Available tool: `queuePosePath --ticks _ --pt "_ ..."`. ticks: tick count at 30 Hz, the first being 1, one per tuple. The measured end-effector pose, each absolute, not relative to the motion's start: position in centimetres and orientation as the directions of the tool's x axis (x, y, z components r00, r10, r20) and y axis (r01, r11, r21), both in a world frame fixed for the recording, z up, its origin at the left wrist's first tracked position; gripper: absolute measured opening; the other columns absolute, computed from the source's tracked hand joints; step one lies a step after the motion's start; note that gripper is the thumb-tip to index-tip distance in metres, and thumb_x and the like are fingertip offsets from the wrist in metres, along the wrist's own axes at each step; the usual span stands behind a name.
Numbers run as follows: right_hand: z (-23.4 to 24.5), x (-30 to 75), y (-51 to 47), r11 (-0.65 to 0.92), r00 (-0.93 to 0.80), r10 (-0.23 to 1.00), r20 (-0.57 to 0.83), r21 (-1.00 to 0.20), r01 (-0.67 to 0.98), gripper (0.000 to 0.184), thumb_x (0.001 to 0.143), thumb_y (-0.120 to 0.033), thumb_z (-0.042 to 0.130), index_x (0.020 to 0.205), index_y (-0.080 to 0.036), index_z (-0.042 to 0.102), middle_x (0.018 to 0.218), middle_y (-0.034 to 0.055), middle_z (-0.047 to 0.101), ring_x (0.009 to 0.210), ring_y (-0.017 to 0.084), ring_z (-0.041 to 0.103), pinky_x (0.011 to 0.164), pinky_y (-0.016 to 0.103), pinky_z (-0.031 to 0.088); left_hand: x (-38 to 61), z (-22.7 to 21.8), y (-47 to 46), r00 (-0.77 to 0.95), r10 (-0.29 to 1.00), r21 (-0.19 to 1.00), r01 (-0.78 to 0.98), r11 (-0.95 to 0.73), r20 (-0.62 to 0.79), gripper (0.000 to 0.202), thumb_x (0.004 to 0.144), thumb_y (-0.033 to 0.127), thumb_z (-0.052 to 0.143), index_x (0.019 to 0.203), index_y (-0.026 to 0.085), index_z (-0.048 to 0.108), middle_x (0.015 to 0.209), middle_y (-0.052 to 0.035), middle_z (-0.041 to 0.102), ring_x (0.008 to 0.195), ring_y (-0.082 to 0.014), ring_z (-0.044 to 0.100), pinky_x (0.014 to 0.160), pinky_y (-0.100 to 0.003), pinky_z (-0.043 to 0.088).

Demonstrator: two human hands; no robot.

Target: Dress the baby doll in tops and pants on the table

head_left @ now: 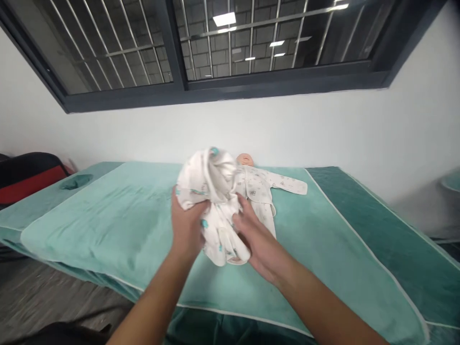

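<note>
Above the bed, a bunched white cloth [212,191] with teal prints hangs between my two hands; whether it is a garment or a wrap, I cannot tell. My left hand [189,218] grips its left side, thumb across the front. On the right edge, the fingers of my right hand [253,232] are closed on the cloth. Behind it lies a baby doll [245,159] in a white printed long-sleeved outfit [257,184]. One sleeve stretches out to the right. The held cloth hides the doll's other side.
A light green sheet [118,211] with pale edging covers the darker green bed [373,215]. At the bed's far left is a face hole [76,181], near a black and red bag-like item [34,177]. A white wall and a barred window [230,43] stand behind.
</note>
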State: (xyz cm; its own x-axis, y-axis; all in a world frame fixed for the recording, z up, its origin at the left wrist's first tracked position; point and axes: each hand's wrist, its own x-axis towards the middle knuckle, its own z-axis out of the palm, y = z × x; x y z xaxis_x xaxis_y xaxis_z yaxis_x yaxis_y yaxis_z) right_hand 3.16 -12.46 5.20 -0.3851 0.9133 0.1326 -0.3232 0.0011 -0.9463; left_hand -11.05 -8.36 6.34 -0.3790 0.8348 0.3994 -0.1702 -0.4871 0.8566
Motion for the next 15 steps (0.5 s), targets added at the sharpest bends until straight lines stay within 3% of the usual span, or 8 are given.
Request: queuePosePath --ticks 2,5,10,15 --pt "5.8 4.1 -12.1 -0.073 -0.326 0.942 0.084 -0.895 -0.44 0.074 0.092 -0.053 0.053 0.153 -0.04 0.013 0.152 0.005 0.041 0.125 0.023 0.056 0.093 0.041 0.055 -7.9 5.1 -8.3 -0.298 0.904 0.865 -0.308 -0.395 0.306 0.052 0.064 0.014 0.069 0.115 0.018 0.056 0.104 -0.0041 0.067 0.089 -0.0186 0.066 0.077 -0.029 0.052" --pt "6.5 5.5 -11.7 -0.072 -0.291 0.954 0.073 -0.886 -0.459 0.077 0.087 -0.046 0.064 0.151 -0.044 0.021 0.146 -0.0005 0.049 0.125 0.023 0.056 0.096 0.04 0.053 -5.5 3.9 -9.1 -0.22 0.952 0.867 -0.408 -0.286 0.211 0.05 0.068 0.018 0.07 0.116 0.02 0.056 0.109 -0.005 0.067 0.094 -0.0205 0.066 0.079 -0.029 0.052" --pt "5.8 5.8 -10.9 0.007 -0.168 0.983 0.072 -0.932 -0.362 0.066 0.079 -0.041 0.074 0.138 -0.036 0.045 0.127 0.0015 0.065 0.113 0.024 0.064 0.097 0.041 0.053 -4.2 2.8 -9.2 -0.205 0.965 0.894 -0.381 -0.235 0.166 0.052 0.072 0.022 0.071 0.12 0.024 0.052 0.105 -0.0032 0.066 0.092 -0.0191 0.066 0.077 -0.029 0.053" --pt "4.1 7.3 -9.3 0.024 -0.066 0.997 0.043 -0.964 -0.266 0.055 0.076 -0.042 0.075 0.126 -0.03 0.055 0.11 0.0039 0.072 0.096 0.026 0.07 0.083 0.04 0.057 -3.1 1.6 -9.6 -0.075 0.988 0.938 -0.311 -0.151 0.135 0.058 0.078 0.031 0.071 0.13 0.028 0.044 0.123 -0.006 0.062 0.11 -0.0226 0.062 0.09 -0.035 0.052"
